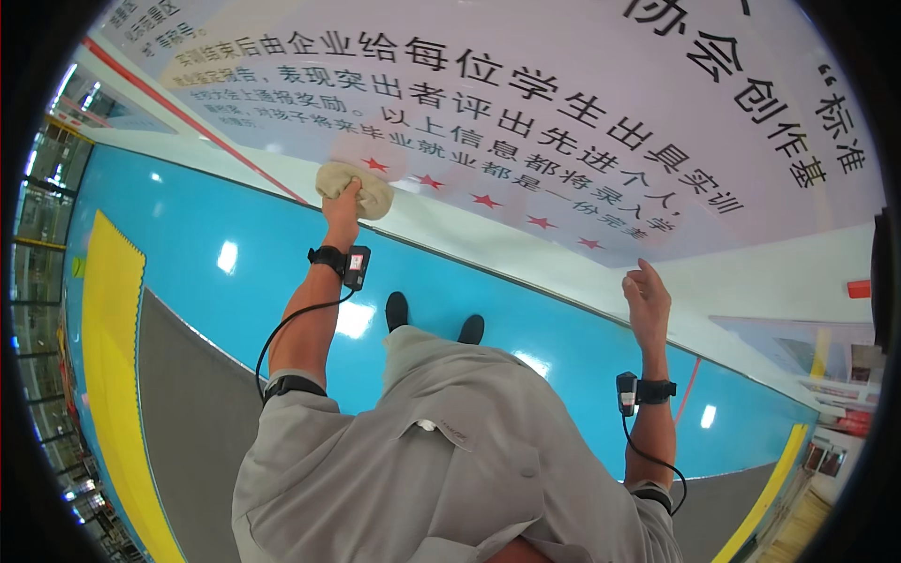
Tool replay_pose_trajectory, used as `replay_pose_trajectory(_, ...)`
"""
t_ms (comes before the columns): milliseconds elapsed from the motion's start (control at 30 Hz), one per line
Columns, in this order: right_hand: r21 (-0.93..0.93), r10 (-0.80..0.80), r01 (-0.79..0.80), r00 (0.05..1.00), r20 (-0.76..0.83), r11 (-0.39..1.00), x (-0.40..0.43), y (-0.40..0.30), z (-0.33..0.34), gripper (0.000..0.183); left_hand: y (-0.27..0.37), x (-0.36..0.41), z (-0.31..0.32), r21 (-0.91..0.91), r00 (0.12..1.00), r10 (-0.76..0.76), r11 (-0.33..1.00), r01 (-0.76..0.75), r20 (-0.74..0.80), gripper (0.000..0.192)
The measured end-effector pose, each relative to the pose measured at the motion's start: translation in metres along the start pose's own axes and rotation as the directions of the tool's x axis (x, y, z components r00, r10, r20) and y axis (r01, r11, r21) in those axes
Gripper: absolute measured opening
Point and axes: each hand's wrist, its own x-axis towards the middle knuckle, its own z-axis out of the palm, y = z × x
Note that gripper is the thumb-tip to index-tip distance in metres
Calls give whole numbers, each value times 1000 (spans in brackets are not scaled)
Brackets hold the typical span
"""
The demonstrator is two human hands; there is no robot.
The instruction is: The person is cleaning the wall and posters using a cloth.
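My left hand (342, 204) holds a folded beige cloth (376, 199) against the lower part of a large printed wall panel (450, 151), near its lower left edge. The panel bears dark writing and a row of red stars. On the right, my right hand (649, 302) is raised beside the panel's lower right corner, its fingers partly curled and nothing visible in it. Whether it touches the white wall (493, 246) cannot be told. Each wrist carries a strapped black device with a cable running up the arm.
Below the wall lies a glossy blue floor (190, 232), where my shoes stand. Behind me are a grey floor area (197, 394) and yellow strips (112, 302) at its sides. A second panel (788, 345) is on the wall at right, and a red object (859, 289) shows at the far right.
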Motion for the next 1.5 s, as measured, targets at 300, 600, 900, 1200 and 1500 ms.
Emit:
replay_pose_trajectory(300, 82, 16, -27, 991, 135, 996, -18, 42, 29, 39, -84, -102, 66, 164, 916, -280, 957, 241, 289, 26)
replay_pose_trajectory(600, 64, 110, -124, 976, 187, 990, -33, 50, 50, 55, -129, -217, 159, 317, 486, -643, 740, 593, 592, 38)
replay_pose_trajectory(900, 206, 75, -79, 997, 28, 975, -57, 65, 11, 68, -114, -290, 232, 558, 190, -714, 660, 502, 673, 48)
replay_pose_trajectory(1200, 228, 29, -38, 999, 43, 973, -86, 36, -14, 64, -42, -307, 239, 502, 324, -438, 853, -145, 838, 76)
replay_pose_trajectory(1500, 151, -106, 97, 993, 53, 984, -40, -3, 8, 55, -3, -237, 148, 491, 638, -55, 690, -532, 768, 78)
